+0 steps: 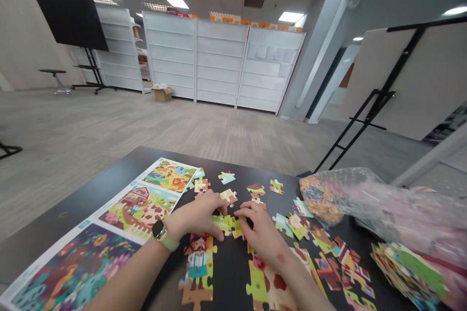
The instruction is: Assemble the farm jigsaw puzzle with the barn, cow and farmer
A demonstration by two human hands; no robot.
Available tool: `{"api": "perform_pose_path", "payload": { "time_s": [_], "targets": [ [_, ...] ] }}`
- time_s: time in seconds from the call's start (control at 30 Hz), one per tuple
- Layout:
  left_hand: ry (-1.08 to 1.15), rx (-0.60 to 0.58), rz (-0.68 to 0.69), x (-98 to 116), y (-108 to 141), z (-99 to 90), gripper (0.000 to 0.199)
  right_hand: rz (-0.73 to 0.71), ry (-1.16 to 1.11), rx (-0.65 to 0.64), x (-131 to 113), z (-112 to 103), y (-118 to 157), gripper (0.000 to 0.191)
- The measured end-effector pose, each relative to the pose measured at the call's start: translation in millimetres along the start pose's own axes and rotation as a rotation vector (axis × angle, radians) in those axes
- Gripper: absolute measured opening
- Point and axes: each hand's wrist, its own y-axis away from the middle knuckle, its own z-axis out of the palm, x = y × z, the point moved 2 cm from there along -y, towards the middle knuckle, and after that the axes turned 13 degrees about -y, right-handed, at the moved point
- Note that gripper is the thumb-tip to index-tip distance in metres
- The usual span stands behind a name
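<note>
Between my hands a green jigsaw puzzle piece with pale fence-like marks (222,223) lies low on the table. My left hand (204,211), with a watch at the wrist, is closed about it, thumb below and fingers above. A smaller yellow-green puzzle piece (237,229) touches its right side; the bent fingers of my right hand (257,223) hold it, though my fingertips partly hide it. Beneath my left hand is a joined strip of pieces with a bearded figure (198,265). Under my right forearm lies a joined cow section (258,284), partly covered.
At left, a printed picture sheet (146,240) shows three scenes. Loose pieces (256,189) lie beyond my hands and more (330,272) to the right. A plastic bag (357,194) and a pile of pieces (408,272) occupy the right side of the dark table (124,170).
</note>
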Motion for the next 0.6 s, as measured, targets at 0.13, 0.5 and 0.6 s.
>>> {"api": "perform_pose_path", "payload": {
  "time_s": [0.13, 0.5, 0.6],
  "targets": [
    [0.011, -0.003, -0.014, -0.4, 0.6, -0.1, 0.045, -0.091, 0.120, -0.051, -2.1, -0.2, 9.1, 0.043],
    [0.024, 0.010, 0.008, -5.0, -1.3, 6.3, 0.043, -0.042, 0.137, -0.074, -8.1, -4.1, 11.3, 0.030],
    [0.028, 0.013, 0.013, -4.9, -2.0, 6.5, 0.043, -0.033, 0.129, -0.051, -9.5, -2.3, 10.8, 0.026]
  ]
}}
